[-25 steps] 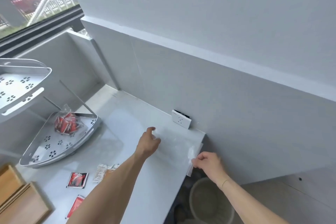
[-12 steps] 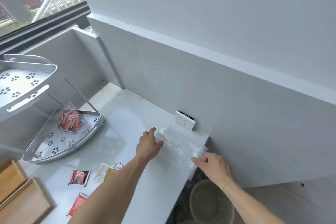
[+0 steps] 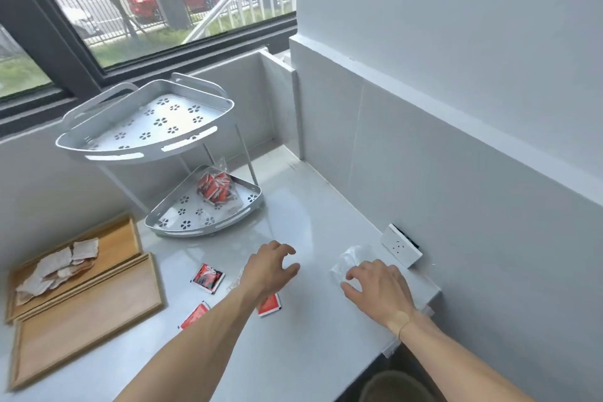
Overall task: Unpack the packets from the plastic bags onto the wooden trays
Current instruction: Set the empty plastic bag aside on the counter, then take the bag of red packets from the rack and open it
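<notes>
While right hand (image 3: 378, 287) presses on the empty plastic bag (image 3: 350, 259), grip loose. Left hand (image 3: 269, 268) hovers open, empty, above red packets (image 3: 208, 277).

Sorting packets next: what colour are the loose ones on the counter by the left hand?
Red and black, with white marks, on the loose packets; the head view shows them.

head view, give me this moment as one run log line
left hand: open above counter | right hand: on empty plastic bag | red packets: loose on counter | near wooden tray: bare

Two-tier corner rack (image 3: 145, 127), wall socket (image 3: 400, 246)
</notes>
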`<state>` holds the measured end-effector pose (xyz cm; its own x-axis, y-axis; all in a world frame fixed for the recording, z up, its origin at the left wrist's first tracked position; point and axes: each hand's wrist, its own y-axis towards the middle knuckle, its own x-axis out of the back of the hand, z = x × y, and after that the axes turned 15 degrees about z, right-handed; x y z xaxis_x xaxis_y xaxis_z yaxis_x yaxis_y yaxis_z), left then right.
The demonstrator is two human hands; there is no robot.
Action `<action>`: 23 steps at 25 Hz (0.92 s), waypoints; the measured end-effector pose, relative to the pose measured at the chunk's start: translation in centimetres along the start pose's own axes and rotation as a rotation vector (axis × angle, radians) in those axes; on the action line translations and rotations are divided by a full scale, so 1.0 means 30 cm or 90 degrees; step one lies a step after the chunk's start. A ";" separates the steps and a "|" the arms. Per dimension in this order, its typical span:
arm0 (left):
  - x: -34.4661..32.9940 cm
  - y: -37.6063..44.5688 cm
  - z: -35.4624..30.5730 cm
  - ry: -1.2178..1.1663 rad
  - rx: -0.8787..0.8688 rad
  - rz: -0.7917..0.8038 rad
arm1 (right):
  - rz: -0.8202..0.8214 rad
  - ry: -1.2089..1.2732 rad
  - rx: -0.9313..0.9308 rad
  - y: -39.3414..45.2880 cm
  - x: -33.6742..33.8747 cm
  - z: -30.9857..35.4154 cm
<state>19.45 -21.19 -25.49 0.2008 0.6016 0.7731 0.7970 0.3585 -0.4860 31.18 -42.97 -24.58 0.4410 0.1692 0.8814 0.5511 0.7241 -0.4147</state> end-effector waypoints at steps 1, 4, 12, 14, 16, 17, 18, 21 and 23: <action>0.015 -0.021 0.038 0.012 0.014 -0.006 | 0.012 -0.021 0.028 0.038 0.008 0.035; 0.063 -0.086 0.169 0.025 0.070 -0.023 | 0.044 -0.074 0.098 0.152 0.039 0.155; 0.216 -0.162 0.461 -0.011 0.193 -0.070 | 0.063 -0.137 0.177 0.420 0.135 0.469; 0.251 -0.151 0.515 -0.018 0.206 -0.074 | 0.057 -0.153 0.181 0.484 0.158 0.526; 0.281 -0.124 0.559 -0.017 0.216 -0.076 | 0.044 -0.165 0.189 0.547 0.178 0.574; 0.296 -0.102 0.575 -0.012 0.218 -0.078 | 0.038 -0.177 0.194 0.581 0.186 0.596; 0.312 -0.079 0.586 -0.007 0.215 -0.080 | 0.031 -0.189 0.201 0.613 0.193 0.615; 0.356 -0.002 0.601 -0.002 0.193 -0.089 | 0.021 -0.210 0.228 0.699 0.213 0.659; 0.380 0.048 0.609 -0.008 0.184 -0.090 | 0.024 -0.222 0.246 0.752 0.220 0.684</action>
<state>12.49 -0.78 -24.82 0.0921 0.5395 0.8369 0.6218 0.6254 -0.4716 31.97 -11.80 -23.48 0.1562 0.3646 0.9180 0.2091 0.8961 -0.3915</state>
